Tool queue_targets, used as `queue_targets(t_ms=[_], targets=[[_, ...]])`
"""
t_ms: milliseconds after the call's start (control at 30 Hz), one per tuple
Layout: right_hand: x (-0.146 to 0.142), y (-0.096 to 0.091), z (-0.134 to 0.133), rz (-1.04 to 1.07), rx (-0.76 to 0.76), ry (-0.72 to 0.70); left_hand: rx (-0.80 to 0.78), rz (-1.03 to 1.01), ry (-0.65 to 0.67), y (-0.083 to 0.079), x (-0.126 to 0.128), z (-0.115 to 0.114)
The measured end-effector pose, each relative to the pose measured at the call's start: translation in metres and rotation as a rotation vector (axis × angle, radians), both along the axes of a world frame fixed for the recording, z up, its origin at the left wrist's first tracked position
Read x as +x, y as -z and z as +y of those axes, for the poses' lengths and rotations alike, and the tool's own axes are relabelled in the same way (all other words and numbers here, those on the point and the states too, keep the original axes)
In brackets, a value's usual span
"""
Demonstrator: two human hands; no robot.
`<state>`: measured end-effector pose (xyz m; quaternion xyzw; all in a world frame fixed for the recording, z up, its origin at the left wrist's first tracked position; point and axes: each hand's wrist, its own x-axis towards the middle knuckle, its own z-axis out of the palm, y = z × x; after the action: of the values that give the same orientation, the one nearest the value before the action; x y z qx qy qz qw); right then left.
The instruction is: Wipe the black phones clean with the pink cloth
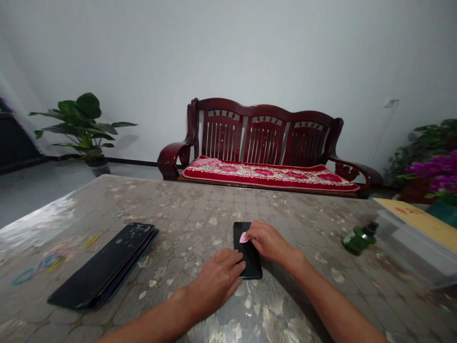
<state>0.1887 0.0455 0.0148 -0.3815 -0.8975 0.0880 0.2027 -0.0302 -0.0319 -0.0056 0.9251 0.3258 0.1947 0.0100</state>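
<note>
phone (pixel 254 266), long axis apparently toward bench (pixel 264 143)

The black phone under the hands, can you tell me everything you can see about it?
The black phone is a slim, glossy dark slab with rounded corners, lying flat on the patterned table, long side pointing away from the person. The left hand rests its fingers on the near left edge. The right hand presses a small pink piece on its far end.

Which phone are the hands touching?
The middle phone: left hand rests on it, right hand presses a pink scrap there. The left stack lies untouched.
</note>
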Motion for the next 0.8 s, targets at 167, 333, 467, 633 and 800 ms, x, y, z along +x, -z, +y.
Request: queue_targets(t_ms=[167,333,467,633,800], targets=[[0.002,0.001,0.003,0.003,0.035,0.095,0.013,-0.018,0.004,0.002,-0.001,0.000],[0.003,0.005,0.007,0.036,0.047,0.102,0.029,-0.024,0.005,0.003,-0.001,0.000],[0.006,0.004,-0.002,0.048,0.024,0.002,0.020,-0.015,-0.009,0.004,0.000,0.000],[0.006,0.008,-0.007,0.082,0.085,0.114,0.017,-0.032,0.000,0.004,0.000,-0.001],[0.008,0.011,-0.012,0.128,0.054,0.009,0.003,-0.034,0.002,0.002,0.000,-0.001]])
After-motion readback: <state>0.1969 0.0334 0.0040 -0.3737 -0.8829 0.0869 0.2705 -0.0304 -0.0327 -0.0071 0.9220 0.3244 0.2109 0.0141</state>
